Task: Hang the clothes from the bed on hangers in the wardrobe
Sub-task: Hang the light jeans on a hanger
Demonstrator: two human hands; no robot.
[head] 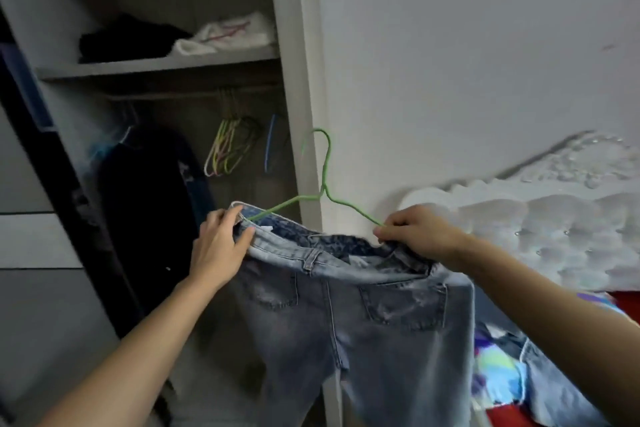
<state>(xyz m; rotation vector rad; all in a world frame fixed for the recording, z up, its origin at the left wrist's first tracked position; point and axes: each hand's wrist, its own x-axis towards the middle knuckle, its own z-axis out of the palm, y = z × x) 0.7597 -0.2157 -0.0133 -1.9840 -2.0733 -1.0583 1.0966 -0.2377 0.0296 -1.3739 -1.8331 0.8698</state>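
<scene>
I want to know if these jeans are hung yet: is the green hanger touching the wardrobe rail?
Apart. The head view shows the green hanger, its hook free in front of the side panel, lower than the rail and right of it.

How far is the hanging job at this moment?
Done: one dark garment hangs in the wardrobe. In hand: the left hand and right hand hold the jeans by the waistband, green hanger partly inside, not yet hung. Left: more clothes lie on the bed; spare hangers wait.
</scene>
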